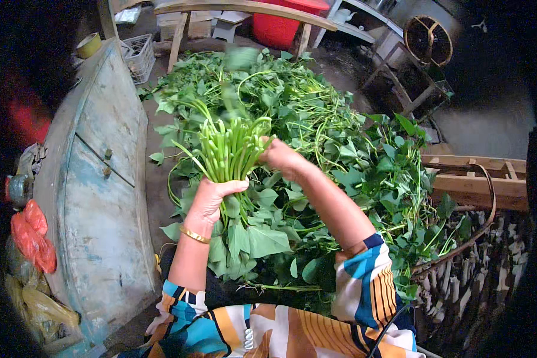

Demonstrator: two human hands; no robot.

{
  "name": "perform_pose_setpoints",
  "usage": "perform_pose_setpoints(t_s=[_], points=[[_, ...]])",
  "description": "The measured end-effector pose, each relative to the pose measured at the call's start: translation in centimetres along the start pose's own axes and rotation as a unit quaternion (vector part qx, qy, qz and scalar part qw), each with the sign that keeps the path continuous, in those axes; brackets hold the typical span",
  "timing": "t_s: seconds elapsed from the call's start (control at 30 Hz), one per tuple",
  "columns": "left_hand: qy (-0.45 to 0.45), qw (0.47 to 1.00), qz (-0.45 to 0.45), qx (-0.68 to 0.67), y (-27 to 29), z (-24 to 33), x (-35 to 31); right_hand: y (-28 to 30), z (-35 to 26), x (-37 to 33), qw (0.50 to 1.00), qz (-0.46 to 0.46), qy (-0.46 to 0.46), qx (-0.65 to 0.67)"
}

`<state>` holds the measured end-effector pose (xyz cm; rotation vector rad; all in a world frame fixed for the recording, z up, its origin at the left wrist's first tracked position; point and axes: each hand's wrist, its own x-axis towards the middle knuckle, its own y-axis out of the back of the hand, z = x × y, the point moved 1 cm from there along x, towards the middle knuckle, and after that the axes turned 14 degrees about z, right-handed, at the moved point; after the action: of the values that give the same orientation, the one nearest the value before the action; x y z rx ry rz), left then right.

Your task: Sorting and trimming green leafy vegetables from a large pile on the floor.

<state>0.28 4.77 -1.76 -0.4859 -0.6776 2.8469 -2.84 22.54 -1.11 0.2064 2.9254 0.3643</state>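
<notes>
My left hand [212, 200] is closed round a thick bunch of sweet potato leaf stems [228, 146]. Their pale green cut ends point up and away from me, while the leaves [244, 238] hang below the fist. At the right side of the bunch is my right hand [278, 157], its fingers curled in against the stem ends. The fingertips are partly hidden, so what they pinch cannot be made out. Beyond the bunch, a green leaf [241, 58] is smeared by motion. A large heap of sweet potato vines [316, 125] covers the floor ahead and to the right.
A worn bluish-grey panel [101, 179] stands close on the left, beside red plastic bags [33, 238]. At the back are a wooden bench [244, 7], a red tub [283, 27] and a white crate [139, 56]. Wooden frames [477, 182] and stacked sticks [477, 262] lie right.
</notes>
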Motion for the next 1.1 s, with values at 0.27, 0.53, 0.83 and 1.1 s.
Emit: perform_pose_setpoints(t_s=[0.27, 0.53, 0.83, 1.1], points=[[0.021, 0.998, -0.023, 0.046, -1.8, -0.7, -0.2, 3.1, 11.3, 8.8, 0.857, 0.368, -0.166, 0.320], [-0.067, 0.991, 0.118, 0.017, 2.2, 1.5, 0.0, 11.6, 3.0, -6.1, 0.852, 0.209, -0.130, 0.462], [-0.393, 0.900, 0.080, 0.173, 0.5, 5.0, -9.5, 12.7, -1.8, -26.9, 0.940, 0.122, -0.164, 0.275], [-0.348, 0.809, -0.357, 0.310, -12.0, 1.7, -23.2, 10.2, -8.2, -39.6, 0.973, 0.019, -0.013, -0.231]])
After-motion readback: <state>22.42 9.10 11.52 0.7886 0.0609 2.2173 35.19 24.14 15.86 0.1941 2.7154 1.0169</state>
